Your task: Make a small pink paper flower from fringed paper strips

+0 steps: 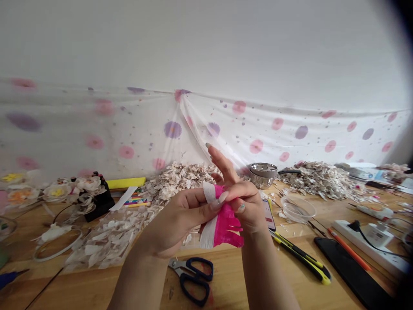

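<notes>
Head view looks down on the left hand (174, 224) and right hand (247, 206), which meet at a fringed crepe-paper strip (222, 226) in pink and white, held above a wooden table (97, 292). The left thumb and fingers lie together, clamped on the strip's white upper end. The right fingers (243, 189) curl over its pink top edge from the other side, with one long-nailed finger (219, 159) lifted apart and pointing up. The strip's long axis runs roughly upright, and its white band drops below the left fingertips. The pink fringe tabs point down and toward the person's right, ending just under the right fingers. Whether a core lies inside the fold is hidden.

Below the fingers, black-handled scissors (193, 280) lie open on the table. Right of them sit a yellow-and-black utility knife (301, 258) and a phone (269, 214), the latter just beyond the right fingers. Farther right are a clear plastic bowl (298, 209), an orange pen (350, 249) and a white power strip (371, 239). Beyond the fingertips stand stacked steel bowls (263, 175) between heaps of paper petals (322, 181), against a polka-dot sheet (172, 129). Left of the fingers lie finished paper flowers (58, 191) and a plastic bag of white petals (106, 237).
</notes>
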The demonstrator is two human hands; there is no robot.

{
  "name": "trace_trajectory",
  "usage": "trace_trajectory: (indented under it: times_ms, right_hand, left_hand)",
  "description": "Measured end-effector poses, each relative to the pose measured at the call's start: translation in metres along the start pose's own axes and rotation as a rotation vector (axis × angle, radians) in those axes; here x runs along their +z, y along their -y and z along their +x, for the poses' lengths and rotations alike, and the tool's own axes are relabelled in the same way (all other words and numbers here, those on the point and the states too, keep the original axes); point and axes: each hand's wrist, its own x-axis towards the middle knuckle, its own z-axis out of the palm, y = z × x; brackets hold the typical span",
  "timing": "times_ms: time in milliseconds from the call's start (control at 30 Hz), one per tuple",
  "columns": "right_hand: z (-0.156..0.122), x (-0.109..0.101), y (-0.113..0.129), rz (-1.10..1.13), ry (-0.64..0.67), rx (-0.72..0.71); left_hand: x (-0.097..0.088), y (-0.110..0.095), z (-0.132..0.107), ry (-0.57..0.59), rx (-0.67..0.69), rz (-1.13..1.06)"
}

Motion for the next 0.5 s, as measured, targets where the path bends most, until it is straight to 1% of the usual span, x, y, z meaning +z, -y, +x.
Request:
trace_trajectory:
  times_ms: [67,133,200,267,333,367,433,500]
  right_hand:
    - [0.001,0.001,0.003,-0.015,0.028,-0.028]
    - [0.002,0.001,0.006,0.001,0.027,-0.041]
    - [0.002,0.002,0.007,0.019,0.029,-0.040]
    - [0.001,0.002,0.008,0.019,0.040,-0.024]
    - [0.001,0.004,0.008,0.020,0.012,-0.001]
    - [0.002,0.005,0.008,0.031,-0.019,0.013]
    - [0.003,0.008,0.006,0.079,-0.093,0.053]
    - [0.004,0.012,0.002,0.154,-0.152,0.111]
  left_hand:
    - [0.000,0.000,0.000,-0.008,-0.005,0.011]
    - [-0.001,0.000,-0.001,-0.008,-0.010,0.024]
    - [-0.002,0.002,-0.001,-0.001,-0.005,0.039]
    - [-0.004,0.005,-0.001,-0.027,0.024,0.077]
    - [-0.004,0.008,0.000,-0.101,0.092,0.164]
    - [-0.004,0.008,0.000,-0.155,0.139,0.230]
    - [-0.001,0.009,0.002,-0.281,0.255,0.396]
    - [0.001,0.009,0.003,-0.393,0.384,0.617]
